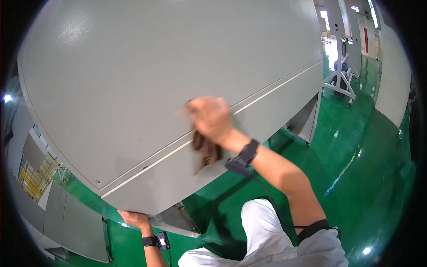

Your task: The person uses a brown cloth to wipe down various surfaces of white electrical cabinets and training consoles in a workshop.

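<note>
A large grey metal cabinet (160, 73) fills the view before me. A brown cloth (206, 150) is bunched in my right hand (211, 118) and hangs down over the lower front panel (267, 103). That hand is blurred and sits at the narrow seam (173, 147) between the broad upper panel and the lower one. At the lower left corner, my left hand (135, 219) touches the underside of the lower panel; some of its fingers are hidden there. Both wrists wear black straps with small devices (162, 240), and a cable runs from each.
The cabinet stands on metal legs (308, 123) with casters above a glossy green floor (343, 167). Another grey cabinet (80, 220) is at lower left. A white wheeled frame (340, 76) and a pale panel (393, 73) stand to the right. Yellow railings (33, 177) show far left.
</note>
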